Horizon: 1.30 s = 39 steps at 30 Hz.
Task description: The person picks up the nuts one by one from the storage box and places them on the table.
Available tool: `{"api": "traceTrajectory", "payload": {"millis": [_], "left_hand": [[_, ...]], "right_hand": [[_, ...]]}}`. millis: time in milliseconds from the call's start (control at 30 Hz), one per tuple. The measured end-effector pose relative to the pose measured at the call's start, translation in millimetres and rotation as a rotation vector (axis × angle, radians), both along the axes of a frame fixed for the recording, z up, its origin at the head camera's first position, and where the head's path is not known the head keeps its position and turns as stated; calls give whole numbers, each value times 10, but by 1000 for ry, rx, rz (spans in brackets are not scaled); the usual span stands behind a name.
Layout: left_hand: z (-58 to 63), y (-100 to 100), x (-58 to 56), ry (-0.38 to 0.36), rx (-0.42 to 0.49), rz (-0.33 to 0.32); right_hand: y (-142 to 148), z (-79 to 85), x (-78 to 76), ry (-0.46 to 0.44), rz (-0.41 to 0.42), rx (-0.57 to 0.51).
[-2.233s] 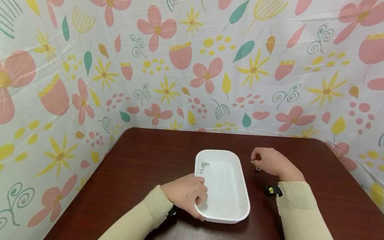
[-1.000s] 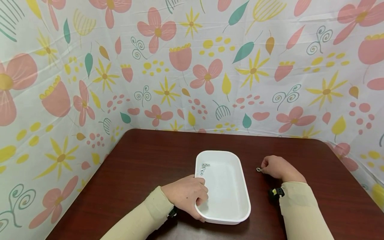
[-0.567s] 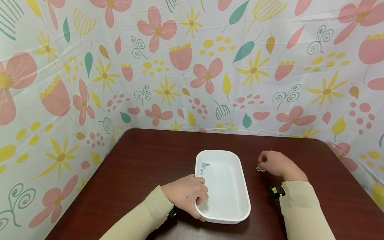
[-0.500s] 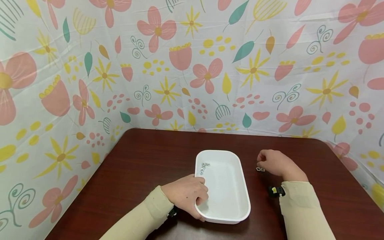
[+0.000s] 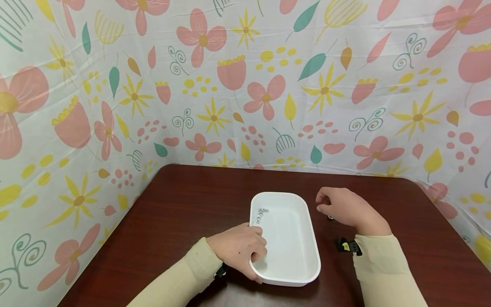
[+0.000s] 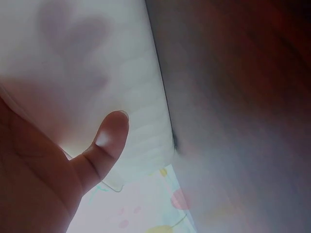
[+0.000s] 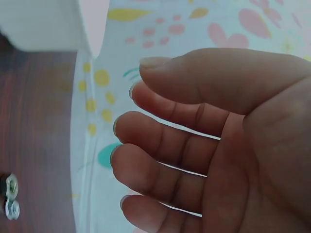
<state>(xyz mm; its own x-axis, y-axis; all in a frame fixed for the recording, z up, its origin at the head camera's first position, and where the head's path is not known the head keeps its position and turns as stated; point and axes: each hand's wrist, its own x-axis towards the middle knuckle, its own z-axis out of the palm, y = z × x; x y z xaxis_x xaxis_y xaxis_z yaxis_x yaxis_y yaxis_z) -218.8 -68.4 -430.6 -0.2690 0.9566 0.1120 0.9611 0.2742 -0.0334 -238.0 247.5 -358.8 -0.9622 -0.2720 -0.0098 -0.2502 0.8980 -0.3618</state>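
Observation:
My left hand [image 5: 239, 249] grips the left wall of a white plastic tray [image 5: 285, 281], fingers over the rim and thumb [image 6: 112, 138] against the outside. Several small silver nuts [image 5: 259, 213] lie at the tray's far left inside. To the tray's right, my right hand [image 5: 347, 209] hovers over the table with its fingers loosely bent and thumb apart. Nothing is between the fingers [image 7: 146, 126] in the right wrist view. Two nuts [image 7: 12, 208] sit side by side on the table there; in the head view the hand partly hides them.
The dark red wooden table [image 5: 203, 192] bears the tray near its middle. Behind and to the left hangs a white cloth [image 5: 238, 106] printed with flowers and leaves. Each wrist wears a black strap [image 5: 349, 246], with a beige sleeve behind it.
My right hand has put a nut down beside another on the table, let go, and shifted left toward the tray with its fingers parted. The left hand and tray stay put.

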Motion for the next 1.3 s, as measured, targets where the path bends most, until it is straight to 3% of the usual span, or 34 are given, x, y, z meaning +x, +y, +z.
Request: {"api": "traceTrajectory", "payload": {"millis": [533, 900, 1300], "left_hand": [[-5, 9, -11, -17, 6, -16], [22, 9, 8, -5, -3, 1], [28, 20, 21, 35, 10, -12]], "right_hand": [[-615, -33, 42, 4, 147, 43], [-847, 12, -49, -10, 199, 67], [-1117, -132, -155, 17, 292, 140]]}}
